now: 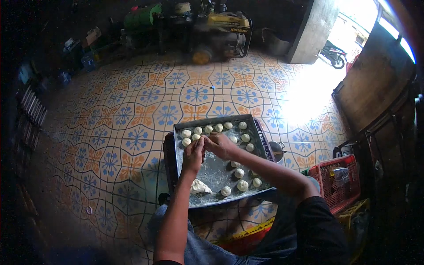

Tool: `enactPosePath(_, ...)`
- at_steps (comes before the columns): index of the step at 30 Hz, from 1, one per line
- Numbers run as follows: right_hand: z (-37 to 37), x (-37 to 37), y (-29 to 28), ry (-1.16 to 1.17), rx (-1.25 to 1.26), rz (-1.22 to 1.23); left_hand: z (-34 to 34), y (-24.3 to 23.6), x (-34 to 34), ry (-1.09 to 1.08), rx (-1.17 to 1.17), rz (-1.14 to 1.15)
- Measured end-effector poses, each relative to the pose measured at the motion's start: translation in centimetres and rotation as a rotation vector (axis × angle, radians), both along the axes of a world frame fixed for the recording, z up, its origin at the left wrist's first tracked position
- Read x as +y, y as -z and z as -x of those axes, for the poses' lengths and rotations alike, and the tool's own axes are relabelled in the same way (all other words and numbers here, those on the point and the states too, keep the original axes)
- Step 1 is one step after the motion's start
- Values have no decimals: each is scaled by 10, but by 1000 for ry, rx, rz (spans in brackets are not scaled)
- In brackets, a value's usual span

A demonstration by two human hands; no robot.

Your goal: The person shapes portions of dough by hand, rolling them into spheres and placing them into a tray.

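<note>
A square metal tray point(179, 161) dusted with flour lies before me. Round white dough balls point(242, 185) sit along its far, right and near sides. A larger uneven lump of dough point(199, 187) lies near the left front corner. Over the far left part of the tray, my left hand point(194, 154) and my right hand point(222, 146) meet at the fingertips. Both are closed, and whatever is between the fingers is hidden. Just beyond my left fingertips are two dough balls point(195, 137) in the tray.
The tray rests on a dark crate point(168, 152). A red plastic crate point(335, 183) and a yellow crate point(355, 216) stand at my right. A yellow generator point(227, 33) is on the patterned tile floor point(137, 115) at the back. A dark pan point(277, 150) sits right of the tray.
</note>
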State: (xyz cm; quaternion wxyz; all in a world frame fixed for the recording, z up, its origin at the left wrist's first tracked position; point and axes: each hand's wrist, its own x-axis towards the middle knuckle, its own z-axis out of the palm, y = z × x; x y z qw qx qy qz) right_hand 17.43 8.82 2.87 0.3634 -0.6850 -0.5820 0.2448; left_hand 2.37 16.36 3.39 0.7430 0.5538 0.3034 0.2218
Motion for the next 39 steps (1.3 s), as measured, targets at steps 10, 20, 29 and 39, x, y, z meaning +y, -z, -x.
enactPosePath(10,98,-95,-16,77,256,-298,-3,21,13,-313,267,-613)
enactPosePath(20,58,-87,-120,-212,795,-956,36,6,56,-540,-210,319)
enactPosePath(29,93,-34,129,-113,-394,438,46,-1,59,-460,-334,299)
enactPosePath(39,-16,27,159,475,-292,125,40,-10,59,-502,-374,293)
